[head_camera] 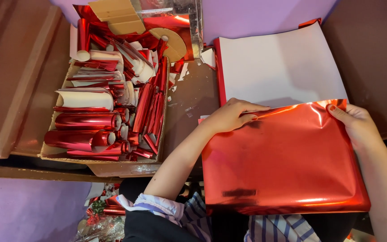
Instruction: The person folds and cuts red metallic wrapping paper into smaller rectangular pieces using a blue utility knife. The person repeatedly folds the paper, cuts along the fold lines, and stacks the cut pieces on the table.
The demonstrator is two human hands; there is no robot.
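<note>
Shiny red foil sheet (283, 161), white underside.
Red-and-white rolls (108, 112) in brown cardboard box (122, 169); purple wall (256, 18); striped, perhaps blue-white, clothing (274, 228).

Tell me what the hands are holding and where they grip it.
Both hold the red foil sheet along its folded-over top edge: left hand near the left corner, right hand at the right corner.

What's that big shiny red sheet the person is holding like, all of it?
The red sheet looks like glossy metallic foil paper with a plain white back. Its near half is folded over red side up, wrinkled and gleaming; the far half lies flat, white side up. The left hand and right hand grip the fold's two ends.
</note>
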